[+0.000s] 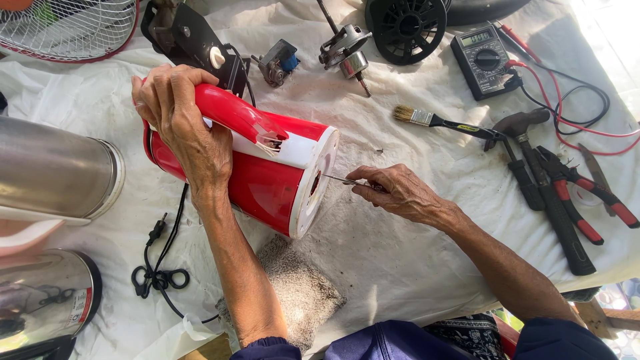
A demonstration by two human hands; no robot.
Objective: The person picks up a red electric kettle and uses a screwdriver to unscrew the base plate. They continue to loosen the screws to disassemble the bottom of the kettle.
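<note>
Lying on its side with its long axis running ten to four o'clock, the red-and-white plastic kettle (pixel 257 163) is clasped by the left hand (pixel 180 117), while the right hand (pixel 400 193), at three o'clock, pinches a thin metal screwdriver (pixel 341 179) into its base.

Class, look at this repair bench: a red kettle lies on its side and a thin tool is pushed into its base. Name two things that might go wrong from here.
1. The left hand alone steadies the round red kettle by its handle; it may roll, so the thin tool in the right hand could slip towards the fingers.
2. The handle looks cracked near its white end, so hard gripping might break it further.
</note>
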